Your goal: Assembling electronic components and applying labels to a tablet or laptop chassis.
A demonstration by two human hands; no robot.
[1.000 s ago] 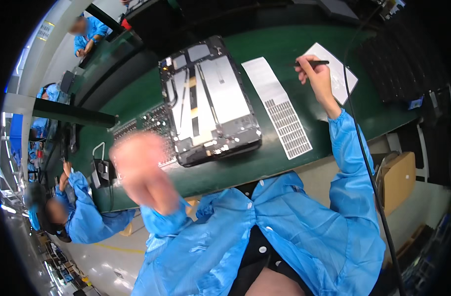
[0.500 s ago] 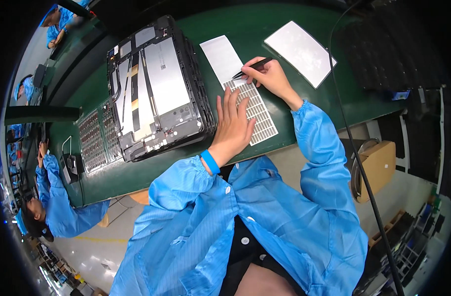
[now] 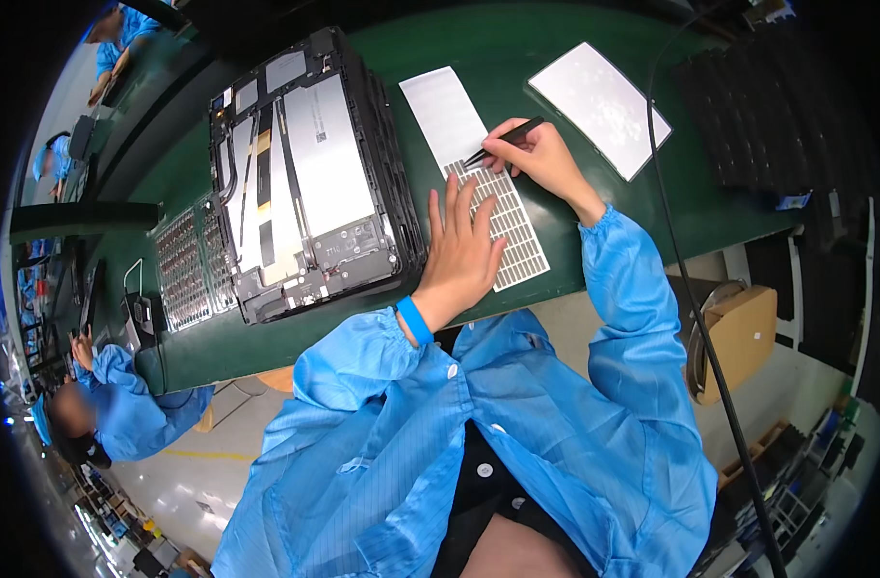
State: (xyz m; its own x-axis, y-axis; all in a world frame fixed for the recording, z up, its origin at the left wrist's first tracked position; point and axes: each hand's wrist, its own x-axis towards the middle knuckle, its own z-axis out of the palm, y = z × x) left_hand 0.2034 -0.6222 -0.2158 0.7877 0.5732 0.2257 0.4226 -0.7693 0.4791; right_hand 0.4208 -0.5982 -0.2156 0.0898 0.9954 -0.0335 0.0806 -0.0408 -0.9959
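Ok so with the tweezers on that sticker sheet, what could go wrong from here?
The tweezers in the right hand work at the grid sheet's upper edge; a slip could tear a small piece or nick the sheet. The left hand lies flat over the grid and might smudge or lift pieces. The opened device sits close beside it, so a stray elbow could bump it.

table (image 3: 594, 212) dark green | sheet (image 3: 488, 183) white, top plain, lower part grid of small grey rectangles | tweezers (image 3: 502, 142) black | card (image 3: 599, 106) pale grey-white, speckled | device (image 3: 310, 183) black frame, silver-grey plates, black strips | sleeves (image 3: 632, 318) bright blue | wristband (image 3: 415, 319) blue | box (image 3: 743, 337) tan
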